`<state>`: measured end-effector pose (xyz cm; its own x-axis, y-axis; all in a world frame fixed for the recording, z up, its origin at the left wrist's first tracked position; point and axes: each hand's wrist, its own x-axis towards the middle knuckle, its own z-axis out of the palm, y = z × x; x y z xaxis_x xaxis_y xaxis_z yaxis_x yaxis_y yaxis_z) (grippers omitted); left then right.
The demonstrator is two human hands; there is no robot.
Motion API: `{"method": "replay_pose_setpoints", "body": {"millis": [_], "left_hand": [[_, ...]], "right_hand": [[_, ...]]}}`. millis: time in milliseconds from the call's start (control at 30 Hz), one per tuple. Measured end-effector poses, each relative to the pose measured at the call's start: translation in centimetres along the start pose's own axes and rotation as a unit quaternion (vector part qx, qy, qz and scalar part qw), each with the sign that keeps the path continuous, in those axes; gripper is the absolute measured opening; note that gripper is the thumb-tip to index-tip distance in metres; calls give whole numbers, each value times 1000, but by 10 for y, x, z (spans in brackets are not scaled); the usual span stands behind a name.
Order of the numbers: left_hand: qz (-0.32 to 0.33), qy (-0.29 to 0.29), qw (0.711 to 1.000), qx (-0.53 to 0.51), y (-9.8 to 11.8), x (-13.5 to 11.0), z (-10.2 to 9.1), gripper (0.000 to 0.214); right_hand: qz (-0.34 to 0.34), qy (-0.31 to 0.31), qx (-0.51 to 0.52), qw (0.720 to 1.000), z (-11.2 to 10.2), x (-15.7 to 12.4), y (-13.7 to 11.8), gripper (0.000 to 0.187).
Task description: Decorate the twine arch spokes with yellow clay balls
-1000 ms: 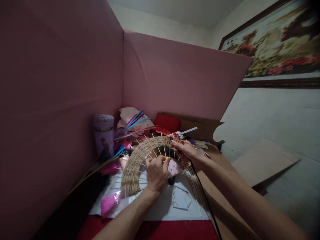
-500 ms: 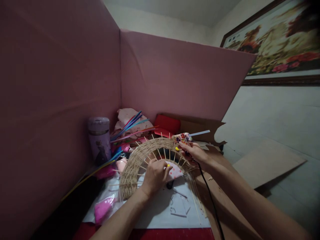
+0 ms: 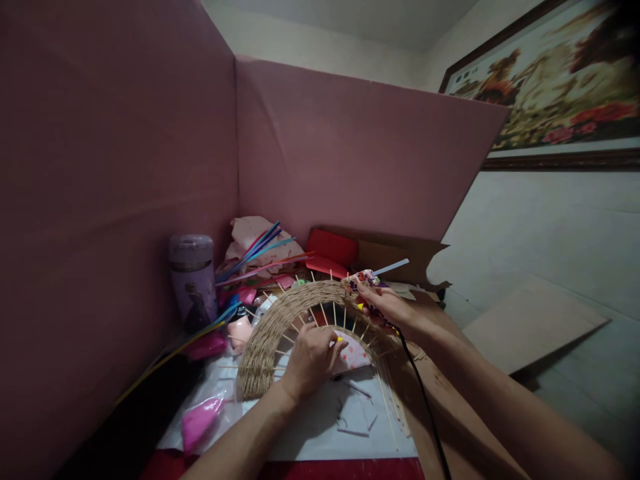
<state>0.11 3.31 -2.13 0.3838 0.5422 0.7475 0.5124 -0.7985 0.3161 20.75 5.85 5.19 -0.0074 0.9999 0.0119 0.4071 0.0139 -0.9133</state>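
Observation:
My right hand (image 3: 383, 303) is wrapped round a flower-patterned hot glue gun (image 3: 364, 279) with a yellow trigger. A pale glue stick (image 3: 393, 267) juts from its back and a black cord (image 3: 425, 400) trails down. The gun's front end is over the right part of a woven twine arch (image 3: 260, 347), which has thin wooden sticks running through it. Under the arch, my left hand (image 3: 311, 357) is closed, thumb and finger pinching a small yellow piece (image 3: 340, 339) whose kind I cannot make out. Behind those fingertips lies a white piece with red dots (image 3: 354, 353).
At left stands a purple tumbler (image 3: 193, 283), near bundled coloured strips (image 3: 257, 247) and a bagged pink lump (image 3: 201, 423). Loose sticks (image 3: 395, 400) and grey scraps (image 3: 353, 432) lie on the white sheet (image 3: 300, 440). Pink panels (image 3: 360, 153) enclose the back and left.
The view has shifted slightly. The right hand with the glue gun is a little lower, and the gun's glue stick end has moved left. The left hand stays nearly in place.

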Motion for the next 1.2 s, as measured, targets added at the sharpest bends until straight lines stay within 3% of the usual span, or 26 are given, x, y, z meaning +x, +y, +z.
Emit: {"method": "replay_pose_setpoints", "body": {"millis": [767,1200], "left_hand": [[-5,7,1000,10,2,-1,2,16],[-9,-4,1000,10,3,-1,0,17]], "right_hand": [[60,-53,44,996,26,7,-30,51],[86,-34,53,994,10,-2,-43,52]]}}
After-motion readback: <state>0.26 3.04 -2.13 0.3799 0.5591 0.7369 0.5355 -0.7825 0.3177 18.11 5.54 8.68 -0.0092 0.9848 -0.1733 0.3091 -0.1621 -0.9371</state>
